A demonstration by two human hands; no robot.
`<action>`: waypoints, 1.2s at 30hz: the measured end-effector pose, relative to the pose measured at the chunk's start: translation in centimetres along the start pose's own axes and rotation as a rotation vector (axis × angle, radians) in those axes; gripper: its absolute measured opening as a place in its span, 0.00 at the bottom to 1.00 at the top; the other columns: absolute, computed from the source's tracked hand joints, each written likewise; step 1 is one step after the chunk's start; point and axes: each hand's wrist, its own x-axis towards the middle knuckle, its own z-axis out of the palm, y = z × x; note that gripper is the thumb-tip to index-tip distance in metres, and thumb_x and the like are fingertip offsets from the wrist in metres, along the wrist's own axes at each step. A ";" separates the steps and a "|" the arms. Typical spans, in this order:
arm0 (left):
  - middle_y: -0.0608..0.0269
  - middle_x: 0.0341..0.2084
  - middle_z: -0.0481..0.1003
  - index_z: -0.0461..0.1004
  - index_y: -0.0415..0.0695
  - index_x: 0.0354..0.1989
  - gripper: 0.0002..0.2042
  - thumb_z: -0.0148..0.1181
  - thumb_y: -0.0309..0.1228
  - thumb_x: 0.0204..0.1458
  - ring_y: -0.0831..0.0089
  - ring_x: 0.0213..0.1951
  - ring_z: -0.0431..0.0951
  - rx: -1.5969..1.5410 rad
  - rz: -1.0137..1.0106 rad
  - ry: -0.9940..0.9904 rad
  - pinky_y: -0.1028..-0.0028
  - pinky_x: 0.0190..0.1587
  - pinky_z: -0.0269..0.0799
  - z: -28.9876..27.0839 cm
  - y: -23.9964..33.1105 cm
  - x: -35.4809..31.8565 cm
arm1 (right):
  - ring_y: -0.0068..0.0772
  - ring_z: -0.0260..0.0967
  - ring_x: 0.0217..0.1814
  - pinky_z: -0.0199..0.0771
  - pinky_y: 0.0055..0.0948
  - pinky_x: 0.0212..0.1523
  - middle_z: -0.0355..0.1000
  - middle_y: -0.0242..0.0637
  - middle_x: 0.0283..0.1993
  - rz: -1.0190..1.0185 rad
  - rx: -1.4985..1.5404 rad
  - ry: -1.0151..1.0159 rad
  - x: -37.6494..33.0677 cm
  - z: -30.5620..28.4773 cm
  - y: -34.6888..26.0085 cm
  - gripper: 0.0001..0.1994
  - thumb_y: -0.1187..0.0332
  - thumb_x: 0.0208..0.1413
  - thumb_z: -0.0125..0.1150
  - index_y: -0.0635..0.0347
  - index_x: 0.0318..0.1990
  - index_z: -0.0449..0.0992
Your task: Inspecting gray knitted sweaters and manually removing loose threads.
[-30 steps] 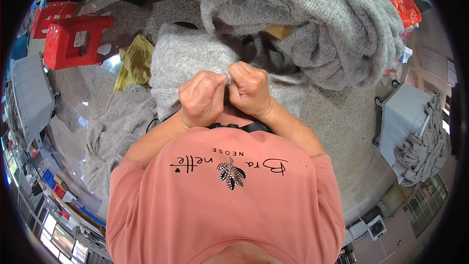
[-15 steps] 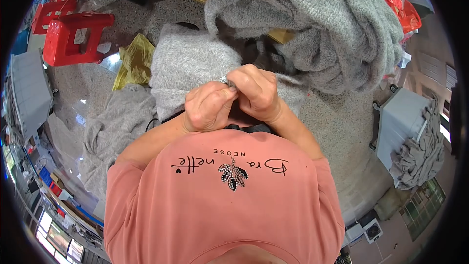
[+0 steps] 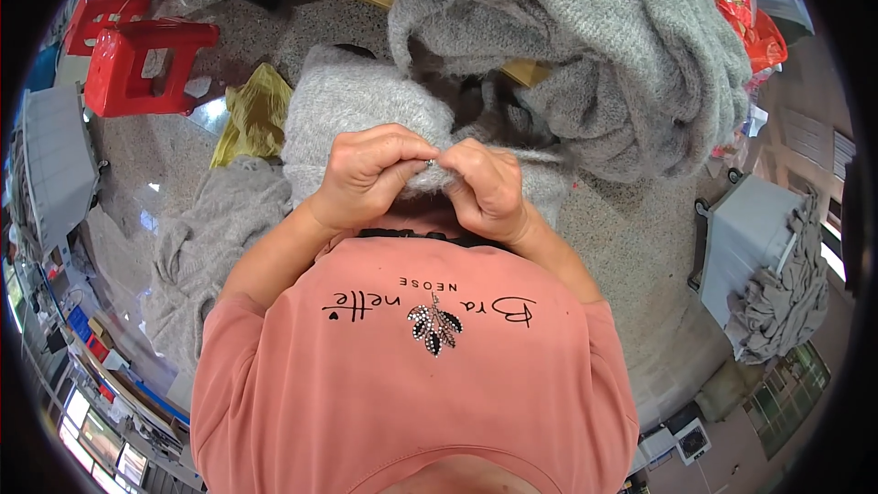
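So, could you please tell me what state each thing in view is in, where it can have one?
Light grey knit: pinched up at one spot
Left hand: fingers closed on that knit
Right hand: fingers closed on it too
Large grey pile: heaped in loose folds
Yellow bag: crumpled
Red bag: crumpled
Wheeled bin: grey cloth bunched over its rim

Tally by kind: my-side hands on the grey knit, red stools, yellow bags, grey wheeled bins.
Hands on the grey knit: 2 (left hand, right hand)
Red stools: 2
Yellow bag: 1
Grey wheeled bins: 2
Total: 7
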 end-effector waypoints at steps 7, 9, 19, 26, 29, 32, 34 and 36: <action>0.58 0.22 0.73 0.73 0.37 0.26 0.06 0.55 0.14 0.39 0.69 0.24 0.75 0.019 -0.042 0.053 0.77 0.25 0.69 0.8 -0.4 -0.5 | 0.34 0.59 0.14 0.59 0.31 0.13 0.58 0.36 0.17 -0.037 -0.031 -0.212 0.2 -0.5 0.6 0.12 0.82 0.34 0.52 0.64 0.31 0.67; 0.58 0.22 0.73 0.73 0.37 0.26 0.06 0.55 0.14 0.39 0.69 0.24 0.75 0.040 -0.031 0.067 0.77 0.25 0.69 0.8 -0.4 -0.6 | 0.34 0.59 0.14 0.59 0.30 0.13 0.58 0.35 0.17 -0.061 -0.027 -0.196 0.1 -0.5 0.7 0.11 0.82 0.34 0.52 0.64 0.31 0.67; 0.68 0.23 0.72 0.73 0.37 0.27 0.04 0.52 0.17 0.46 0.83 0.26 0.68 -0.490 -0.486 0.044 0.83 0.29 0.63 1.6 -1.0 -1.2 | 0.28 0.59 0.14 0.58 0.24 0.12 0.62 0.34 0.19 -0.222 -0.120 0.003 -0.8 0.2 -0.2 0.10 0.80 0.32 0.53 0.64 0.28 0.66; 0.69 0.22 0.71 0.71 0.38 0.30 0.04 0.53 0.19 0.46 0.83 0.26 0.68 -0.397 -0.483 0.169 0.82 0.27 0.64 2.0 -0.5 -1.9 | 0.30 0.62 0.17 0.62 0.24 0.15 0.65 0.38 0.22 -0.287 -0.227 0.005 -0.9 0.0 0.3 0.10 0.79 0.34 0.53 0.64 0.30 0.66; 0.64 0.23 0.71 0.71 0.39 0.31 0.06 0.54 0.18 0.42 0.76 0.25 0.70 -0.031 -0.207 0.198 0.79 0.27 0.66 2.0 -1.2 -2.1 | 0.36 0.67 0.21 0.65 0.27 0.19 0.68 0.42 0.25 -0.208 -0.253 0.029 -1.0 -0.7 0.7 0.14 0.84 0.33 0.56 0.65 0.32 0.65; 0.63 0.26 0.71 0.71 0.39 0.30 0.07 0.53 0.16 0.42 0.77 0.29 0.70 0.209 -0.077 0.115 0.78 0.31 0.67 1.3 -2.2 -2.8 | 0.40 0.68 0.23 0.67 0.28 0.22 0.68 0.43 0.25 -0.143 -0.346 0.032 -0.9 -1.7 1.3 0.13 0.85 0.33 0.54 0.66 0.32 0.66; 0.66 0.21 0.71 0.72 0.39 0.28 0.04 0.56 0.19 0.42 0.79 0.26 0.70 0.427 -0.021 0.069 0.78 0.28 0.66 0.6 -2.8 -3.2 | 0.41 0.67 0.23 0.67 0.30 0.22 0.67 0.43 0.24 -0.056 -0.405 0.056 -1.0 -2.3 2.0 0.12 0.86 0.34 0.53 0.66 0.31 0.67; 0.67 0.19 0.72 0.73 0.38 0.26 0.02 0.57 0.20 0.42 0.80 0.25 0.70 0.215 -0.274 0.100 0.79 0.27 0.65 -0.2 -3.1 -3.6 | 0.42 0.66 0.22 0.66 0.30 0.21 0.66 0.42 0.23 0.013 -0.412 -0.021 -1.2 -2.9 2.6 0.12 0.85 0.35 0.53 0.65 0.31 0.67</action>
